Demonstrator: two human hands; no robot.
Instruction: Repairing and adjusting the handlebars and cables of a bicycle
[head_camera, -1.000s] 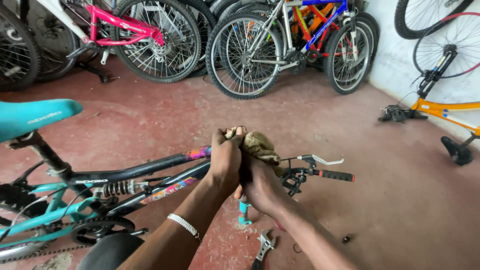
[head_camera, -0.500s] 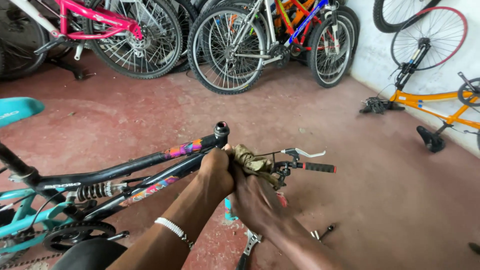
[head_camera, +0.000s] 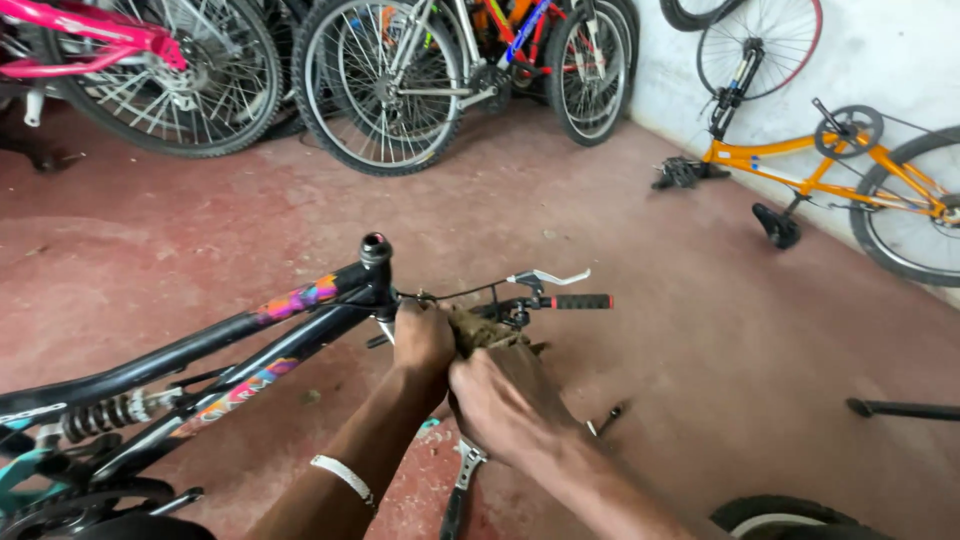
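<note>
Your left hand and right hand are both closed around a dirty brown rag, pressing it against the handlebar of the black bicycle frame just beside the head tube. The rag sits bunched between your two hands, with the left one nearer the frame and the right one wrapped over it from below. Past your hands, the bar runs on to a black rubber grip, with a silver brake lever just above it. A white band circles your left wrist. On the red floor under your right forearm lies a wrench, and a small dark bolt-like piece lies near it. An orange bicycle leans at the white wall, well apart from you, and several more bikes stand in a row beyond.
</note>
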